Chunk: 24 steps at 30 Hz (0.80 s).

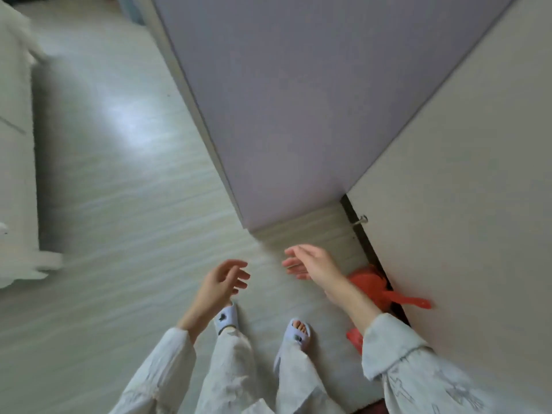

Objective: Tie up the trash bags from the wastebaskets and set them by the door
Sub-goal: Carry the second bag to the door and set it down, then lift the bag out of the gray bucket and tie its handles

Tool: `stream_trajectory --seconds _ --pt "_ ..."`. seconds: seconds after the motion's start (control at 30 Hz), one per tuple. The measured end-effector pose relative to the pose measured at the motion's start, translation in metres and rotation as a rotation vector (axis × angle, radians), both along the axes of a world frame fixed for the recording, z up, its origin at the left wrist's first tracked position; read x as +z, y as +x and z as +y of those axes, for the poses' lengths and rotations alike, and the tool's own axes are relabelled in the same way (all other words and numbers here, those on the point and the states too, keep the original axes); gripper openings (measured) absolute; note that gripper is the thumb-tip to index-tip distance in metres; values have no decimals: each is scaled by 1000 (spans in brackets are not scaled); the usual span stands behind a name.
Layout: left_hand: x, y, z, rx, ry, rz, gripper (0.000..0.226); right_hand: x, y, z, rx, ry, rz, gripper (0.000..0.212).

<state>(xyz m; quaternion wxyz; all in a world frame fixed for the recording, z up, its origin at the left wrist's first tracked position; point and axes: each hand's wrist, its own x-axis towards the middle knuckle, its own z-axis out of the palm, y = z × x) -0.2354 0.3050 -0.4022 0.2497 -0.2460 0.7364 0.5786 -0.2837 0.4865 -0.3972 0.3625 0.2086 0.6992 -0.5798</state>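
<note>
No trash bag or wastebasket shows in the head view. My left hand (222, 282) hovers above the pale floor, fingers loosely apart and holding nothing. My right hand (310, 262) is a little farther forward and to the right, also with spread fingers and nothing in it. Both wrists come out of light patterned sleeves. A white door (466, 174) stands on the right, open, with a dark gap along its lower edge beside my right forearm.
A lilac wall panel (298, 100) juts out ahead. A red plastic dustpan (385, 294) lies on the floor at the door's foot, partly behind my right arm. White furniture (18, 174) lines the left edge. My feet wear pale slippers (295, 331).
</note>
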Motion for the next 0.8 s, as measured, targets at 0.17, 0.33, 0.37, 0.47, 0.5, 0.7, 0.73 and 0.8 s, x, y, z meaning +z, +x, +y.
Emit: stream_trajectory --seconds 0.17,0.33,0.37,0.47,0.5,0.7,0.73,0.8 --pt "24 10 -116 248 14 92 25 31 -16 -119 243 17 67 21" --pt "49 -6 -241 334 -28 169 24 62 -46 -256 359 1 122 23" --pt "56 -10 -266 353 -45 193 24 68 -52 -281 377 -10 137 24" --pt "76 -20 -331 423 -73 239 23 89 -71 -342 425 -27 175 28" --pt "81 -25 -350 438 -79 254 22 95 -78 -359 433 -29 188 29" --pt "89 -78 -441 457 -103 306 22 107 -141 -443 418 -41 264 30" --pt "87 -91 -453 448 -100 306 22 105 -154 -455 405 -47 268 30" --pt "83 -121 -474 428 -94 307 22 99 -181 -478 388 -57 272 30"
